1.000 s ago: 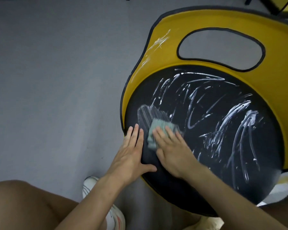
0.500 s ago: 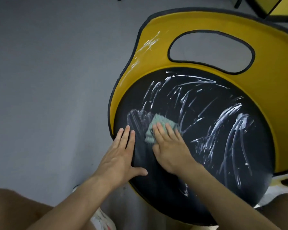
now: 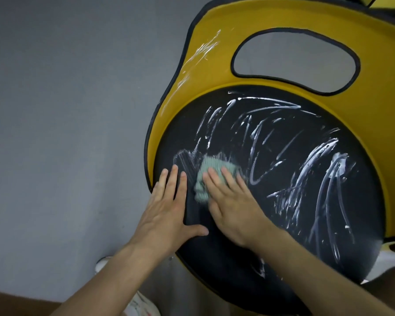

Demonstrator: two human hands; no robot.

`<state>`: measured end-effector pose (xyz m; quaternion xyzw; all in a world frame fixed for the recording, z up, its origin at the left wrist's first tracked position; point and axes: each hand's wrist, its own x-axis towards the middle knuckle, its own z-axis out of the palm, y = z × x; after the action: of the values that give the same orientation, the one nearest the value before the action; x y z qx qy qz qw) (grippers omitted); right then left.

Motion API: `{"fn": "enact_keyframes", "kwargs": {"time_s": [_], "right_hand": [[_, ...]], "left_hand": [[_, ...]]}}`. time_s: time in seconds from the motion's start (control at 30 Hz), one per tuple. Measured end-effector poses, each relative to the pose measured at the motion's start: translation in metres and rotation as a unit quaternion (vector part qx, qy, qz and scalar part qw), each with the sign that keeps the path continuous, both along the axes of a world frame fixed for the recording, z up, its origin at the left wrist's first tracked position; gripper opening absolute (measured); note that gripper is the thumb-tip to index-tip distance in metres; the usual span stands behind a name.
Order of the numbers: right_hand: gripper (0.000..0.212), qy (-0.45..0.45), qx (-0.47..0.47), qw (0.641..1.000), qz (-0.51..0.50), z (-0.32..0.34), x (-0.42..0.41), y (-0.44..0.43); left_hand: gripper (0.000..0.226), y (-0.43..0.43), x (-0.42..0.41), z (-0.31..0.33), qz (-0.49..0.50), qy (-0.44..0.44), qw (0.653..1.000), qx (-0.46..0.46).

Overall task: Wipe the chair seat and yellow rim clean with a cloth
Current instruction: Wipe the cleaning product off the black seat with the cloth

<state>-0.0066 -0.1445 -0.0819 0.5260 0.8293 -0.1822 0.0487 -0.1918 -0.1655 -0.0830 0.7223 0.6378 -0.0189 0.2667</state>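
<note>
Head view, looking down. Right hand (image 3: 233, 208) lies flat on the green cloth (image 3: 211, 167), fingers (image 3: 214, 179) straight and a little spread, pressing it onto the black chair seat (image 3: 237, 270) near the seat's left edge; no pinch, the cloth is held by palm-down pressure only. Left hand (image 3: 167, 215) sits just beside it, flat on the seat's left border, fingers close together, thumb splayed toward the right hand; it looks like a brace for the chair. A dull smeared patch (image 3: 183, 158) shows just left of the cloth. White streaks (image 3: 324, 160) cover most of the seat to the right of the cloth and beyond it, their long axis running roughly near-to-far. A second set of white marks (image 3: 203, 51) sits on the yellow rim (image 3: 214, 87), farther out past the fingertips, left of the oval cutout (image 3: 294, 60). Judgement: early in the job, most residue uncleared. Next strokes should carry the cloth rightward across the streaks, then forward to the rim; the right hand is nearer to both. Grey floor (image 3: 66, 110) surrounds the chair.
</note>
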Motion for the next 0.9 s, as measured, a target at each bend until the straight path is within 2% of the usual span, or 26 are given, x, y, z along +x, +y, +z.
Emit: {"fn": "enact_keyframes", "kwargs": {"time_s": [0.17, 0.27, 0.4, 0.5, 0.63, 0.9], "right_hand": [[0.057, 0.01, 0.026, 0.998, -0.053, -0.013, -0.033, 0.059], [0.059, 0.0, 0.059, 0.998, -0.005, -0.011, -0.025, 0.015], [0.059, -0.007, 0.04, 0.998, 0.041, -0.012, -0.014, -0.042], [0.058, -0.011, 0.034, 0.998, 0.046, -0.011, -0.029, 0.001], [0.056, -0.014, 0.023, 1.0, -0.011, -0.006, -0.068, 0.069], [0.07, -0.033, 0.042, 0.997, 0.062, -0.011, -0.038, -0.011]], "left_hand": [[0.129, -0.007, -0.003, 0.003, 0.029, -0.022, 0.999, -0.001], [0.128, -0.008, -0.006, 0.002, 0.035, -0.037, 0.999, -0.004], [0.127, -0.011, -0.009, -0.002, 0.041, -0.065, 0.997, 0.002], [0.123, -0.013, -0.012, 0.0, 0.041, -0.065, 0.997, -0.001], [0.119, -0.015, -0.015, 0.002, 0.044, -0.075, 0.996, -0.012], [0.122, -0.016, -0.014, -0.001, 0.057, -0.077, 0.995, -0.009]]}}
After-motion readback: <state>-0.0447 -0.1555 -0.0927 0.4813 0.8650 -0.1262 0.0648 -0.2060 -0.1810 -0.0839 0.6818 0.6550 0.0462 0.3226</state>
